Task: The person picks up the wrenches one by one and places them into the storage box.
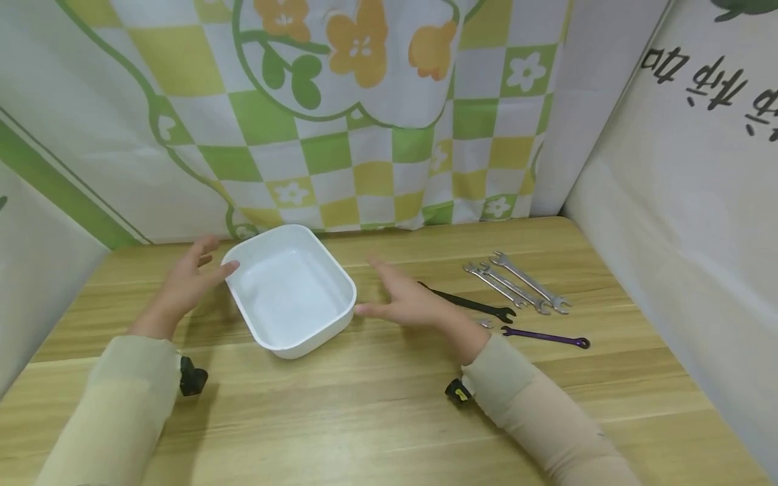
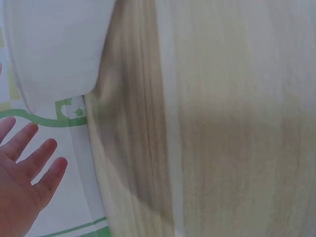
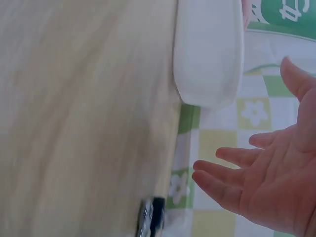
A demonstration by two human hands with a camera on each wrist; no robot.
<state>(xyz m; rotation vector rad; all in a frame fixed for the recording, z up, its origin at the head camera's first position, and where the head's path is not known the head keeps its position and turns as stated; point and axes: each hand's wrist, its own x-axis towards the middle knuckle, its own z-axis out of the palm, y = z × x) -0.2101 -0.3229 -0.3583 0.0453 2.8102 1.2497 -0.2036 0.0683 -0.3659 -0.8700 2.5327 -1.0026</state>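
Note:
A white rectangular basin (image 1: 292,290) with rounded corners stands on the wooden table, its inside bare. At its left side is my left hand (image 1: 191,280), fingers spread and thumb at the rim. My right hand (image 1: 407,297) hovers on the other side, thumb tip close to the basin's right corner, fingers extended. In the left wrist view the left hand (image 2: 24,177) shows spread fingers below the basin (image 2: 59,49). The right wrist view has the right hand (image 3: 266,168) with an open palm facing the basin (image 3: 210,54). Neither hand grips anything.
Right of my right hand lie several silver wrenches (image 1: 516,280), a black wrench (image 1: 474,304) and a purple wrench (image 1: 547,337). Another small silver wrench (image 1: 485,323) is partly hidden by the right forearm. A patterned curtain (image 1: 377,155) hangs behind the table (image 1: 340,418).

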